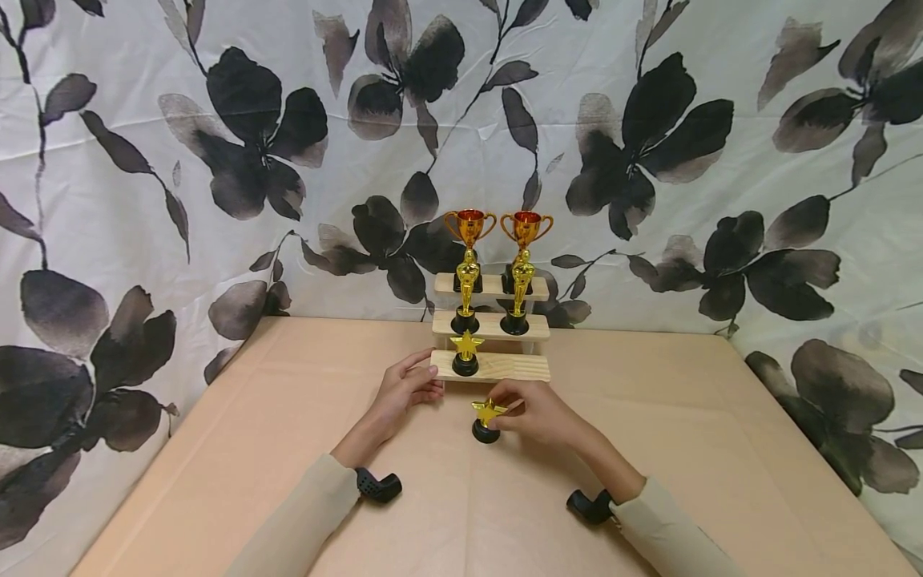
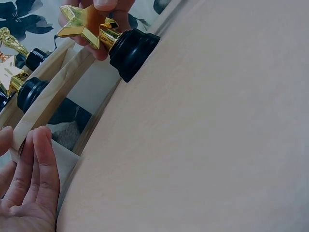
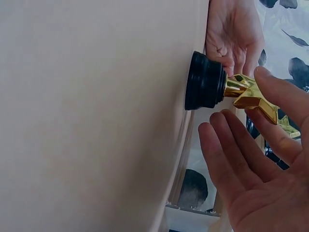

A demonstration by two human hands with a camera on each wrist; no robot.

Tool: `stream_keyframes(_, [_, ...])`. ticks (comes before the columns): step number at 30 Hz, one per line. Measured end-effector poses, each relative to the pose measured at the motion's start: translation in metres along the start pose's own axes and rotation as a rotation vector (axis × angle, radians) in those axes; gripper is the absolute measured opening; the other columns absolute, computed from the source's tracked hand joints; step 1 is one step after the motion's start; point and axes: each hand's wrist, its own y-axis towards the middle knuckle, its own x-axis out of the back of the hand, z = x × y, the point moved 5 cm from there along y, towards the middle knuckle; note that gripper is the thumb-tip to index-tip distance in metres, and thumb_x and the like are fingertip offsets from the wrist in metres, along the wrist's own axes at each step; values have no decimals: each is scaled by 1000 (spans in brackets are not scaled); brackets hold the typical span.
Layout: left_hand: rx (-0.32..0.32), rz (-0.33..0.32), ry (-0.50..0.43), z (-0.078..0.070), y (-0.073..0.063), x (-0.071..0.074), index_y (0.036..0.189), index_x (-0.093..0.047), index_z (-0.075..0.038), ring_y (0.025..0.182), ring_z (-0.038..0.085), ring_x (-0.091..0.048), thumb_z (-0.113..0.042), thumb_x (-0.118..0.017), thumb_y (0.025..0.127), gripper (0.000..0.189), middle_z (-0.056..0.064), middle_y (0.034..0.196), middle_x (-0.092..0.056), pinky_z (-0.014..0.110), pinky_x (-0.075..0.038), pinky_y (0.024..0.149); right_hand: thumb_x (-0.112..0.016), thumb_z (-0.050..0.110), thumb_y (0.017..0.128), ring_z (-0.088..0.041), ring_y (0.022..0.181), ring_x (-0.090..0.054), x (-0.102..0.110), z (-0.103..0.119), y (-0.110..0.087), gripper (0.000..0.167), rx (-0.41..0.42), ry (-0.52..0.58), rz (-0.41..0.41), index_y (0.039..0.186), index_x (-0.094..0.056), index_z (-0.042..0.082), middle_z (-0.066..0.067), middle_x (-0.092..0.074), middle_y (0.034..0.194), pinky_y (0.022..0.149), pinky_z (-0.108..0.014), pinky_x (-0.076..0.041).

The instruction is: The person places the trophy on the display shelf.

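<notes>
In the head view, my right hand (image 1: 539,413) pinches a small gold star trophy (image 1: 485,433) by its star, between thumb and forefinger. The trophy is upright on a round black base, close in front of a tiered wooden display stand (image 1: 515,368). The right wrist view shows the other fingers (image 3: 236,154) extended below the star. My left hand (image 1: 399,393) holds the left end of the stand's lowest board, thumb and fingertips at the wood. On that board's left half stands a second star trophy (image 1: 465,365).
Two gold figure statuettes (image 1: 466,280) (image 1: 520,284) stand on the middle tier. Behind them, two cup trophies (image 1: 470,227) (image 1: 527,227) occupy the top tier. A floral cloth (image 1: 505,160) hangs behind the table (image 1: 288,385).
</notes>
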Motion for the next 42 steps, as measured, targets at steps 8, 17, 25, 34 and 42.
stream_keyframes(8, [-2,-7,1,2,1,1,155,-43,-7,80,15,-73,-15,-62,104,55,3,90,-74,27,-64,75,-83,19,88,-15,95,-67,-6,-3,2,22,18,-34,34,105,-72,11,-3,-71,103,86,-31,-61])
stream_keyframes(17, [-1,-7,-3,2,2,1,156,-42,-6,80,13,-73,-14,-62,104,55,2,89,-74,26,-64,74,-81,17,90,-9,91,-63,-8,-3,2,16,41,-81,42,102,-71,10,0,-69,97,84,-27,-61])
stream_keyframes(25, [0,-3,9,3,1,1,156,-43,-7,81,13,-73,-16,-62,104,56,3,91,-74,26,-64,75,-80,12,90,-9,89,-65,-9,-4,1,14,56,-84,35,100,-71,10,0,-69,96,81,-26,-61])
stream_keyframes(34, [0,4,10,1,0,1,157,-40,-5,81,14,-73,-16,-61,105,57,5,93,-74,26,-64,76,-80,12,90,-8,88,-66,-8,-6,2,14,65,-92,34,100,-71,7,-2,-70,96,80,-24,-60])
stream_keyframes(42, [3,1,5,1,1,1,157,-40,-5,80,14,-74,-16,-62,105,57,4,92,-74,26,-64,76,-79,12,90,-7,87,-66,-8,-6,2,13,54,-101,30,99,-70,9,0,-69,95,79,-22,-60])
